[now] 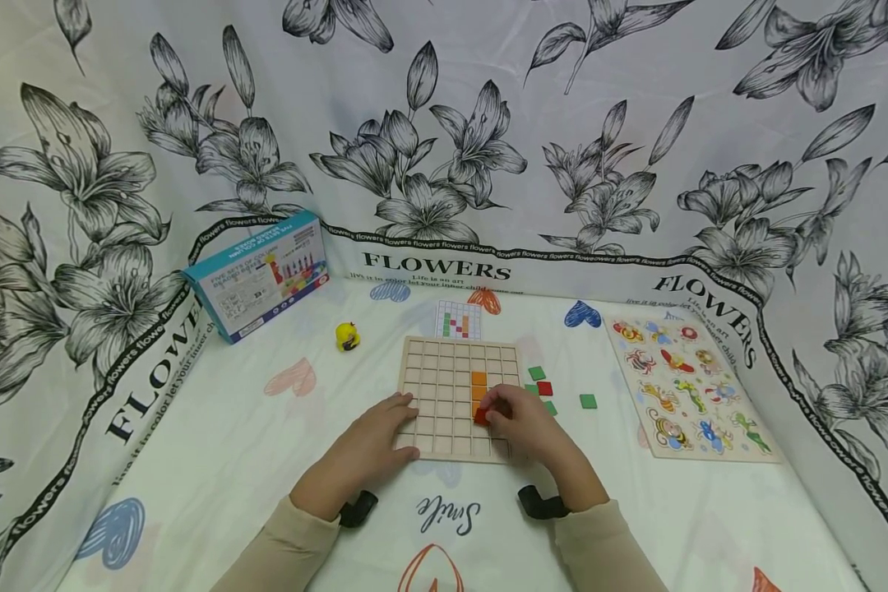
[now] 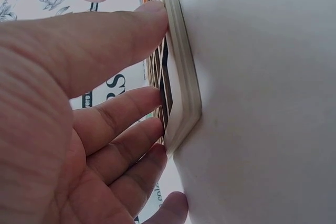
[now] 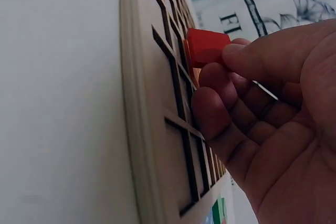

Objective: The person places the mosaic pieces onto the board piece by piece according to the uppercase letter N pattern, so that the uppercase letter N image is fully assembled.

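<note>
Head view: red tile [image 1: 480,417] pinched in grip of right hand [image 1: 527,421], held at wooden board [image 1: 440,370], just nearside of orange tiles [image 1: 478,379]; looks square, no long axis; contact with board unclear. Left hand [image 1: 366,440], farther from tile, touches board's left edge, fingers relaxed.

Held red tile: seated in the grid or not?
Not seated: right hand pinches the red tile, which juts up from the grid board.
</note>
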`<state>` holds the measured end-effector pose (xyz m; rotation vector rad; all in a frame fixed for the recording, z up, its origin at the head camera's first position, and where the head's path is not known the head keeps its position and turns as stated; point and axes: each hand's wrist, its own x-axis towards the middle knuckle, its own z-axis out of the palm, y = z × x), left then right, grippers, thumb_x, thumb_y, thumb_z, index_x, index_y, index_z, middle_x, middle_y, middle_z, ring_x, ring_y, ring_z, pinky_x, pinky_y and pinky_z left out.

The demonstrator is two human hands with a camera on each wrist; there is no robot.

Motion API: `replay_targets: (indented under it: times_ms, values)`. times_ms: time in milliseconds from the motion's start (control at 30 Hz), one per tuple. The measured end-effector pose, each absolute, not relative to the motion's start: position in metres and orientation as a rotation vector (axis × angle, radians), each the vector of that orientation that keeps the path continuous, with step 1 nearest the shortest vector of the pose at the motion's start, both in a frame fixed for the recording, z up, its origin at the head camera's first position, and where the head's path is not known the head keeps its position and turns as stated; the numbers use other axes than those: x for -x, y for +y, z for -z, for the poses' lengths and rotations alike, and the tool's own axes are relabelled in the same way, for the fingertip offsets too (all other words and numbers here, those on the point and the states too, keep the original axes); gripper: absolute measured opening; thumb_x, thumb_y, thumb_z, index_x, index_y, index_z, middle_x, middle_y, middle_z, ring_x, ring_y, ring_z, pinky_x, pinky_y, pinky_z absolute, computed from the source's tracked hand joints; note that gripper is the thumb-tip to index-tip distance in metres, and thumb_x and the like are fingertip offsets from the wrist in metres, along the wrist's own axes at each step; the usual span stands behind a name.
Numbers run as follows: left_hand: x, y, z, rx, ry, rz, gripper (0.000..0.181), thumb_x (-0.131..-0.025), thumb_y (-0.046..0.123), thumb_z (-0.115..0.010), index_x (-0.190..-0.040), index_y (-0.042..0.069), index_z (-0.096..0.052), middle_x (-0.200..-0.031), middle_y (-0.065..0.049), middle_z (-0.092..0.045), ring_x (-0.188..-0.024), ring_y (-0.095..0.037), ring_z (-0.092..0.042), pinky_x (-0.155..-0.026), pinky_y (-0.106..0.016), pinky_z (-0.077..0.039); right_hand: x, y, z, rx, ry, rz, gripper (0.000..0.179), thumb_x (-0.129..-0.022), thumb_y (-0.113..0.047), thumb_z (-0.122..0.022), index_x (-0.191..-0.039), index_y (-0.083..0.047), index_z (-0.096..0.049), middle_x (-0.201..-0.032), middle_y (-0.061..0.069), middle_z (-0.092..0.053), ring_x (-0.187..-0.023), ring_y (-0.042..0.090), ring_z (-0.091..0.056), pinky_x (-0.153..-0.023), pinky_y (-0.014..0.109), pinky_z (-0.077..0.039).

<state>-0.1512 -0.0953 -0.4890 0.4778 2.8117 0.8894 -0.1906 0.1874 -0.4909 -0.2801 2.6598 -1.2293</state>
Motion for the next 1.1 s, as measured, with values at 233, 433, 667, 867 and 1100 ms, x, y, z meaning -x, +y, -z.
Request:
replay_targets:
  times_ms: [233, 433, 667, 867, 1100]
  values:
    - [0.1522, -0.0952, 0.4883, -0.474, 2.810, -0.878, 0.061, -0.093, 0.017, -0.088, -0.147, 0.001, -0.065, -0.168, -0.013, -0.050, -0.159, -0.037, -0.043, -0.129, -0.056, -0.040, 0.1880, 0.1816, 0.4911, 0.291, 2.690, 1.173, 0.014, -0.102, -0.005, -0.074, -0.105, -0.018, -0.073, -0.092, -0.002, -0.066, -0.089, 0.018, -0.060, -0.079, 0.028, -0.055]
    - [0.1521, -0.0953, 0.4894, -0.469, 2.806, -0.877, 0.061, -0.093, 0.018, -0.088, -0.147, 0.001, -0.065, -0.169, -0.013, -0.050, -0.160, -0.037, -0.042, -0.129, -0.056, -0.039, 0.1847, 0.1812, 0.4889, 0.317, 2.695, 1.114, 0.015, -0.101, -0.005, -0.075, -0.101, -0.020, -0.074, -0.093, -0.002, -0.066, -0.090, 0.018, -0.060, -0.080, 0.028, -0.055]
    - [0.1521, -0.0960, 0.4904, -0.478, 2.809, -0.886, 0.061, -0.093, 0.018, -0.088, -0.147, 0.001, -0.065, -0.168, -0.013, -0.050, -0.160, -0.037, -0.043, -0.129, -0.056, -0.040, 0.1841, 0.1797, 0.4908, 0.333, 2.709, 1.087, 0.016, -0.100, -0.004, -0.076, -0.099, -0.020, -0.074, -0.095, -0.003, -0.066, -0.090, 0.017, -0.060, -0.082, 0.030, -0.055]
    - [0.1512, -0.0963, 0.4887, -0.478, 2.804, -0.891, 0.061, -0.093, 0.018, -0.088, -0.147, 0.001, -0.065, -0.169, -0.013, -0.050, -0.160, -0.037, -0.043, -0.129, -0.056, -0.039, 0.1829, 0.1783, 0.4922, 0.347, 2.747, 1.058, 0.015, -0.099, -0.004, -0.079, -0.102, -0.019, -0.075, -0.096, -0.004, -0.065, -0.091, 0.015, -0.058, -0.080, 0.027, -0.054]
    - [0.1504, -0.0964, 0.4877, -0.480, 2.806, -0.890, 0.061, -0.094, 0.018, -0.087, -0.147, 0.001, -0.065, -0.169, -0.013, -0.050, -0.160, -0.038, -0.043, -0.129, -0.056, -0.040, 0.1821, 0.1774, 0.4898, 0.378, 2.756, 1.028, 0.015, -0.096, -0.007, -0.082, -0.102, -0.018, -0.074, -0.097, -0.004, -0.062, -0.090, 0.015, -0.057, -0.079, 0.026, -0.053]
